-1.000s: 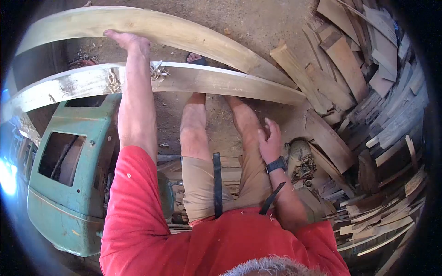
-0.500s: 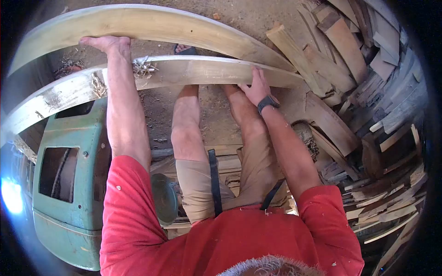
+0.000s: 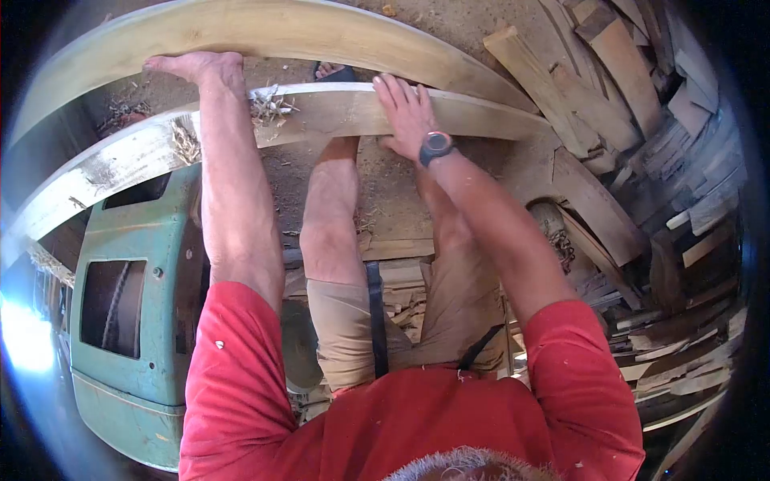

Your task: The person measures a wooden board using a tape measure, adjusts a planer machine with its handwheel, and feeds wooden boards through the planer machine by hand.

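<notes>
A long pale far board [image 3: 265, 30] arches across the top in the fisheye view, with a nearer board [image 3: 329, 115] below it. My left hand [image 3: 196, 66] reaches over the nearer board and grips the far board at its lower edge; the thumb points left and most fingers are hidden by the wood. My right hand [image 3: 409, 112], a watch on its wrist, rests on the nearer board's face, fingers stretched toward its upper edge and thumb at its lower edge. Wood shavings [image 3: 271, 104] cling to the nearer board beside my left forearm.
A green metal machine housing [image 3: 112, 232] stands at left. Stacked offcuts [image 3: 690, 353] and loose planks [image 3: 533, 88] fill the right side. My sandalled foot [image 3: 333, 72] shows between the boards. A round, dull green object [image 3: 298, 345] lies beside my leg.
My right hand has slid left along the nearer board, and its fingers are now more spread. My left hand keeps its place on the far board. The whole view has shifted slightly.
</notes>
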{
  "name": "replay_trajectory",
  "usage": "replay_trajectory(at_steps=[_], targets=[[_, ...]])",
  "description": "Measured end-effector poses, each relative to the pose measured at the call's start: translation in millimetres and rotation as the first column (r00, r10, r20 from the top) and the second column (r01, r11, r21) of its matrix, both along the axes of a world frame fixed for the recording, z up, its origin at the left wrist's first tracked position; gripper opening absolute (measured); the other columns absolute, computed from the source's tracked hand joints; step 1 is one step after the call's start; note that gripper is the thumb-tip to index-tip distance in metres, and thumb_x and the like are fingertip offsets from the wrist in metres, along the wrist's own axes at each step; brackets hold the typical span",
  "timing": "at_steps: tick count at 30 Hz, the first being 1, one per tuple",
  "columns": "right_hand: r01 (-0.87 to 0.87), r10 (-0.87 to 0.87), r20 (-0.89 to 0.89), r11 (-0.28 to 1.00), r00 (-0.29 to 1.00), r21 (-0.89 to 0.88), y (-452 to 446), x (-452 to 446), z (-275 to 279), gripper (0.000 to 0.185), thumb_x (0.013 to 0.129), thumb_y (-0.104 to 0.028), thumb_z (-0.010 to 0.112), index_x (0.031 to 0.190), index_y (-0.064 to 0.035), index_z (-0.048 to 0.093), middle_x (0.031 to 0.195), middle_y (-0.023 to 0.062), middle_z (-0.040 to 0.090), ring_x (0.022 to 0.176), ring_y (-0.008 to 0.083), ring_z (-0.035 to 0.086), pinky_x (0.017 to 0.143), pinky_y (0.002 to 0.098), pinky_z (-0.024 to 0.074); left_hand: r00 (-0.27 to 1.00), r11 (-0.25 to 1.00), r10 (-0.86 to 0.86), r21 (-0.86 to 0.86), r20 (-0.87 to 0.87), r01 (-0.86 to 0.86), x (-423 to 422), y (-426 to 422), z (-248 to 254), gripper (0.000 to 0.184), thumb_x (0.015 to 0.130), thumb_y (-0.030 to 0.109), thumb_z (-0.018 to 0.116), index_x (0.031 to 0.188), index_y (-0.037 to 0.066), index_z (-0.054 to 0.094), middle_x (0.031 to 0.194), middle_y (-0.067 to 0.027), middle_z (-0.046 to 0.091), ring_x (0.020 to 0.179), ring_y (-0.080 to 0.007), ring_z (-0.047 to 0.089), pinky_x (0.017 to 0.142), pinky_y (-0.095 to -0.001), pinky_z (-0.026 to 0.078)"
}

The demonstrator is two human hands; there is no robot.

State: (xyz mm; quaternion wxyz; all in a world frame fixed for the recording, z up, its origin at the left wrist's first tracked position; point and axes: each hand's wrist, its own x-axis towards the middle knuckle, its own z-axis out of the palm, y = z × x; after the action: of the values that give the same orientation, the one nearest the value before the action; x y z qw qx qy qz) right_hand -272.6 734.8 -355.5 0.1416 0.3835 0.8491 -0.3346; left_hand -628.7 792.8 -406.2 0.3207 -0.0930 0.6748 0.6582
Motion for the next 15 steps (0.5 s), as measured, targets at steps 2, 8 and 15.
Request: replay_trajectory(at_steps=[2, 8, 15], targets=[[0.014, -0.020, 0.075, 0.996, 0.997, 0.087, -10.6, -8.0, -2.2, 0.087, 0.070, -0.013, 0.073, 0.147, -0.0072, 0.031, 0.141, 0.0165, 0.038, 0.129, 0.0331, 0.041, 0.106, 0.0552, 0.0301, 0.997, 0.999, -0.025, 0.025, 0.071, 0.023, 3.7, 4.3, 4.2, 0.112, 0.074, 0.095, 0.017, 0.150, 0.015, 0.034, 0.156, -0.0109, 0.031, 0.141, -0.0342, 0.029, 0.117, -0.0561, 0.020], [0.118, -0.118, 0.047, 0.993, 0.992, 0.003, -16.1, -7.8, 6.4, 0.088, 0.065, -0.007, 0.073, 0.144, -0.0086, 0.034, 0.128, 0.0184, 0.043, 0.124, 0.0347, 0.043, 0.102, 0.0526, 0.0317, 0.995, 0.999, 0.040, -0.023, 0.094, -0.038, 0.0, 19.8, -2.4, 0.110, 0.076, 0.094, 0.020, 0.150, 0.014, 0.032, 0.156, -0.0124, 0.031, 0.142, -0.0347, 0.028, 0.117, -0.0558, 0.021], [0.119, -0.122, 0.039, 0.990, 0.992, 0.074, -36.6, -4.9, -1.0, 0.090, 0.060, -0.009, 0.074, 0.142, -0.0092, 0.037, 0.130, 0.0157, 0.045, 0.123, 0.0317, 0.044, 0.100, 0.0483, 0.0327, 0.999, 0.999, 0.052, -0.016, 0.001, -0.052, 8.9, 41.2, 5.2, 0.108, 0.078, 0.092, 0.022, 0.151, 0.013, 0.032, 0.155, -0.0138, 0.032, 0.142, -0.0363, 0.028, 0.117, -0.0568, 0.022]])
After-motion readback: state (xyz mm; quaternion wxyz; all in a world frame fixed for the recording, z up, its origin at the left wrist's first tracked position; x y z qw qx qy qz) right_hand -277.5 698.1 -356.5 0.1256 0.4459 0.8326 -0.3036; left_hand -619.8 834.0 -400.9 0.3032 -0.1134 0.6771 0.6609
